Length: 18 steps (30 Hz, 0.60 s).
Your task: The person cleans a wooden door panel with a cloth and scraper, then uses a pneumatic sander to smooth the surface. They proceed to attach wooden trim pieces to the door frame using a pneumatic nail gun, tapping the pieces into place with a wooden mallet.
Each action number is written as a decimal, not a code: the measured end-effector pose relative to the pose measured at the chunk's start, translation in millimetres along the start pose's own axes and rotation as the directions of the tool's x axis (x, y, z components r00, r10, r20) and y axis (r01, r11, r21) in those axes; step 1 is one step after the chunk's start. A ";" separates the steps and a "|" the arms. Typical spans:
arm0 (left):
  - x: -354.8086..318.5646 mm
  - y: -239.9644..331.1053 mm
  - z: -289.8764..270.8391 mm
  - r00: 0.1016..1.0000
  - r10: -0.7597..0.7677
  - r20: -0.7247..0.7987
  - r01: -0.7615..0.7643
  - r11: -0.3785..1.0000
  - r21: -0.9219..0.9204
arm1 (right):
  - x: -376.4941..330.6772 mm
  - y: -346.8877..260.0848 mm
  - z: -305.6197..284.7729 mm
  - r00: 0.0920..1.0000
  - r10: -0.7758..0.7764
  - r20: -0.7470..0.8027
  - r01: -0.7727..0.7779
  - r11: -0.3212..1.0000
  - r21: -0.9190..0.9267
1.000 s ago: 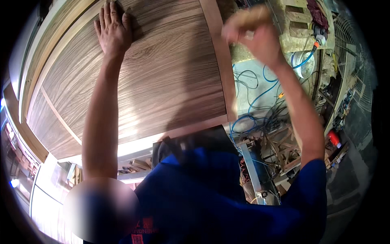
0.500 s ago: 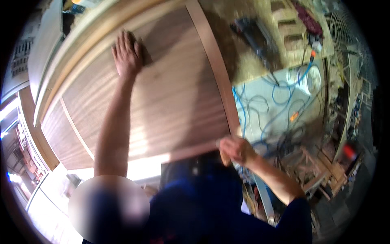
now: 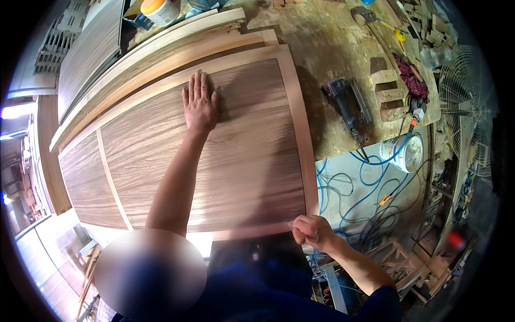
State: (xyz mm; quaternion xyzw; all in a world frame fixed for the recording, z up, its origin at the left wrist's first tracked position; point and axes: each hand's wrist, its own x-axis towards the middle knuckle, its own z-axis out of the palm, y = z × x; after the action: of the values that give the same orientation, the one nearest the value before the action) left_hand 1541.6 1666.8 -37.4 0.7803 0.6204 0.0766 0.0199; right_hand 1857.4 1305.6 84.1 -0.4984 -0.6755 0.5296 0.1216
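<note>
A large wooden panel of dark grained veneer lies flat, framed by a lighter edge strip. My left hand rests palm down on the veneer near the panel's far edge, arm stretched out, holding nothing. My right hand is at the panel's near right corner. Its fingers are curled tight against the end of the light strip. Whether anything small sits inside those fingers is hidden.
A dark power tool lies on the dusty workbench right of the panel, beside wooden offcuts. Blue hoses and a white bucket are on the floor at right. A wire fan stands beyond. An orange-lidded tub sits at the far edge.
My right hand has come down from the panel's far right edge to its near right corner. My left hand has stayed flat on the veneer.
</note>
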 end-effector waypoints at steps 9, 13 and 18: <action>-104.0 -79.5 -37.2 0.989 0.136 0.060 -0.129 0.986 -0.106 | 20.1 -59.9 42.3 0.920 -0.301 -0.252 0.224 0.930 -0.293; -207.5 -245.6 -61.6 0.979 -0.064 0.192 0.058 0.998 0.037 | 124.8 -112.1 92.2 0.966 -0.167 -0.199 0.143 0.982 -0.126; -259.0 -427.5 -116.5 0.977 -0.204 0.062 0.208 0.976 -0.059 | 252.0 -206.2 188.8 0.966 -0.185 -0.178 0.182 0.983 -0.035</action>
State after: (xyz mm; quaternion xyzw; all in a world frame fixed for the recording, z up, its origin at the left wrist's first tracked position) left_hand 1055.6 1505.9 -0.9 0.7125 0.6944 0.0725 0.0702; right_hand 1495.1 1407.5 87.6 -0.4807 -0.7097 0.4626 0.2263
